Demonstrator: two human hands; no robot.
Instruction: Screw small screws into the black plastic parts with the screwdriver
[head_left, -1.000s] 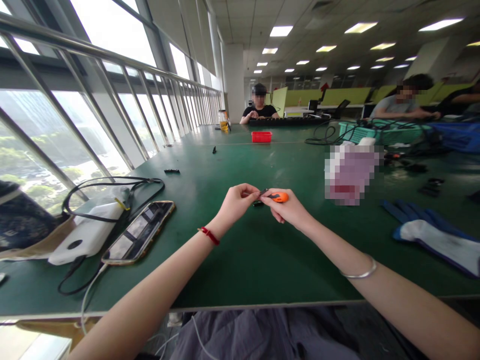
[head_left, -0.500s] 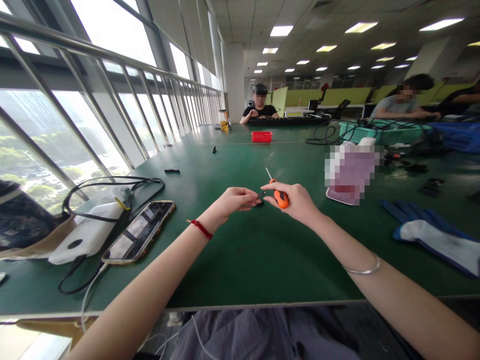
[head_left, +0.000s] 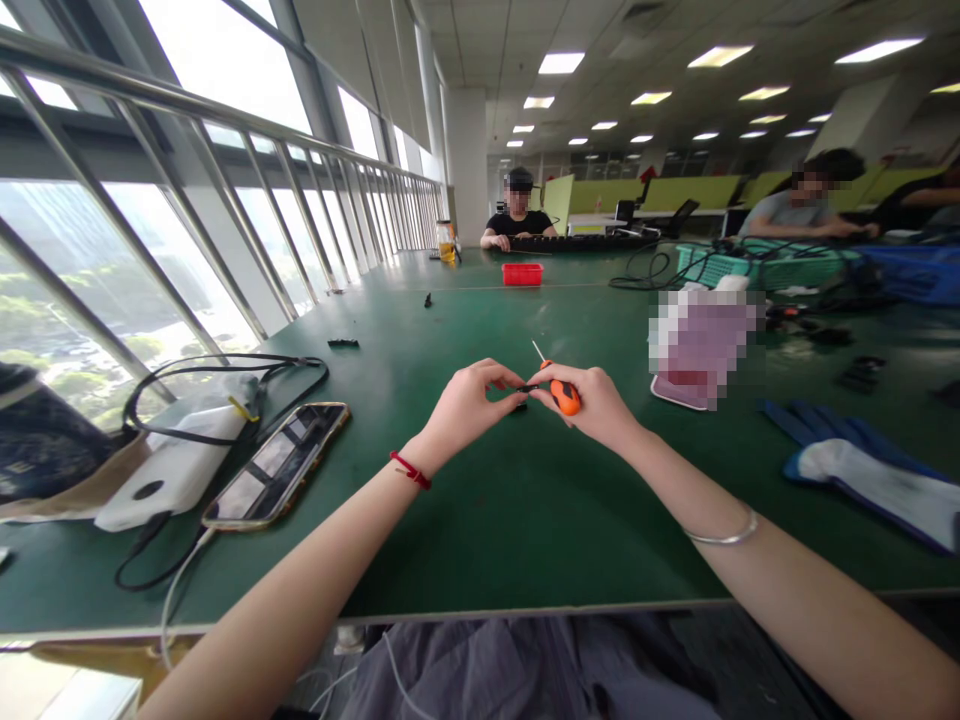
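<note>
Over the middle of the green table (head_left: pixel 480 520), my left hand (head_left: pixel 476 395) pinches a small black part (head_left: pixel 531 388) between thumb and fingertips. My right hand (head_left: pixel 596 400) meets it from the other side, its thumb and forefinger at the same part. Tucked in the right palm is a screwdriver (head_left: pixel 564 396) with an orange and black handle; its thin shaft points up and away to the left. Just below the fingertips another dark piece (head_left: pixel 517 407) shows; whether it rests on the table I cannot tell. The small part's exact kind is too small to make out.
A phone (head_left: pixel 277 465) and a white power bank (head_left: pixel 176 465) with cables lie left. Small black pieces (head_left: pixel 343 343) lie farther off. A red tray (head_left: pixel 523 274) stands ahead. To the right are a pinkish pixelated object (head_left: pixel 701 350), blue-white gloves (head_left: pixel 862 465) and a green basket (head_left: pixel 765 265).
My left hand has turned and arched, its fingers now pinching the small black part against the right fingertips. The screwdriver stays in my right hand, almost unmoved.
</note>
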